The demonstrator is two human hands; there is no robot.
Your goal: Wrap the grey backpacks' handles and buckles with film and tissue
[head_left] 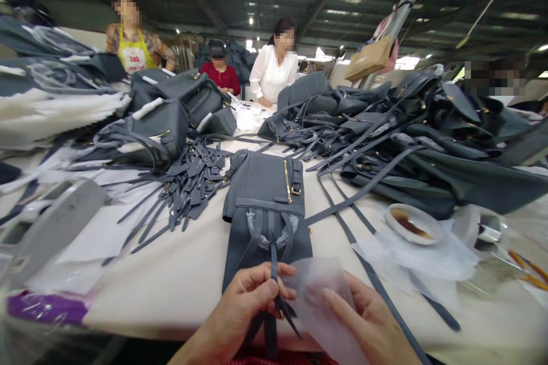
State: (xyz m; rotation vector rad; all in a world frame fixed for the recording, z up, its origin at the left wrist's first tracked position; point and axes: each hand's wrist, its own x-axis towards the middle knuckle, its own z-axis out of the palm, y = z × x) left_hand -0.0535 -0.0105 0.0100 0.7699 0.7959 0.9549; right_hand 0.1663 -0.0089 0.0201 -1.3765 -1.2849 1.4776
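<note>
A dark blue-grey leather backpack lies on the table straight in front of me, its gold zip and small buckle facing up. My left hand pinches a narrow leather strap that comes from the bag's top end, where plastic film wraps the handle. Below those fingers hang dark strap ends with a bit of gold metal. My right hand grips a translucent sheet, thumb on top, just right of the strap. The sheet hides part of the right fingers.
Loose leather straps are heaped left of the bag. Piles of similar bags stand right and left. A round white dish with brown residue, scissors and a grey tape dispenser flank me. Several people are beyond the table.
</note>
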